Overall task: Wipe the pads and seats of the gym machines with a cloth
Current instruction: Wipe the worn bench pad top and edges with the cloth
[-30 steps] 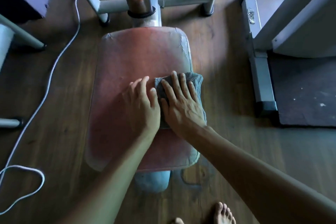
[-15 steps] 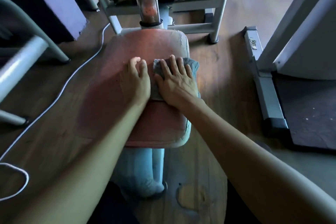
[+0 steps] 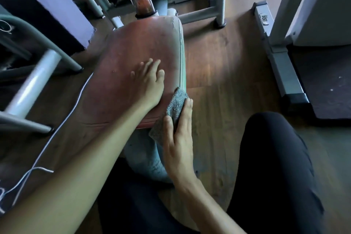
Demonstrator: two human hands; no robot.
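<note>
White cord (image 3: 62,119) trails on floor at far left. Red seat (image 3: 129,66) centre. Left hand (image 3: 150,83) flat on seat top, fingers straight and spread. Grey cloth (image 3: 174,106) at seat's near-right corner, against side edge. Right hand (image 3: 178,135) presses cloth there, fingers straight, thumb on cloth. Black-clad knee (image 3: 275,157) at right.

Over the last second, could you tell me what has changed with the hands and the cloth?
The right hand slid the cloth off the top of the seat, back toward the person, and now presses it with straight fingers against the near right edge. The left hand remains flat on top.
</note>
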